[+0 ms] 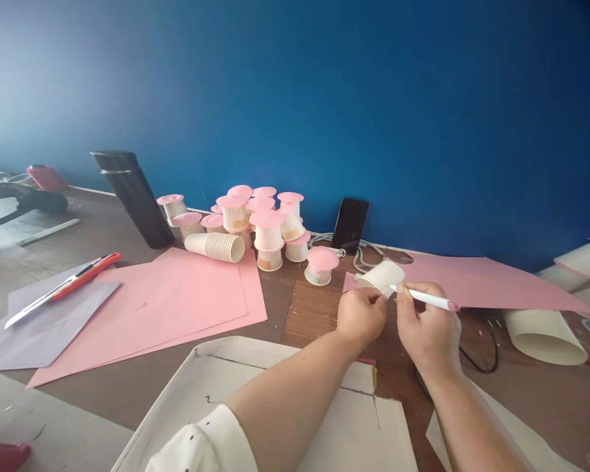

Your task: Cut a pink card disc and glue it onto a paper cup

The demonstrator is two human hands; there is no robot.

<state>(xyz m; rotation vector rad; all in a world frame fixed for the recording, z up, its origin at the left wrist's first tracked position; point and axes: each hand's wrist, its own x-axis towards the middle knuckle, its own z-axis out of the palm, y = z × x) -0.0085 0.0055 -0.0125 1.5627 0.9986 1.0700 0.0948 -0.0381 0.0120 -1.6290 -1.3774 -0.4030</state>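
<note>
In the head view, a white paper cup (382,274) lies tilted in my left hand (361,318), whose fingers are closed on its near edge. My right hand (429,324) grips a white marker pen (431,299) with a pink end. The pen's tip points left and meets or nearly meets the cup; contact is too small to tell. Just left of my hands stands an upturned paper cup with a pink paper disc (323,257) on top. Behind it, several more disc-topped cups (268,219) are grouped and partly stacked.
A nested stack of cups (215,246) lies on pink sheets (177,295). A red utility knife (86,275) rests at left near a black flask (132,196). A phone (351,225) leans on the blue wall. At right are a pink sheet (486,282) and a large paper tub (545,335).
</note>
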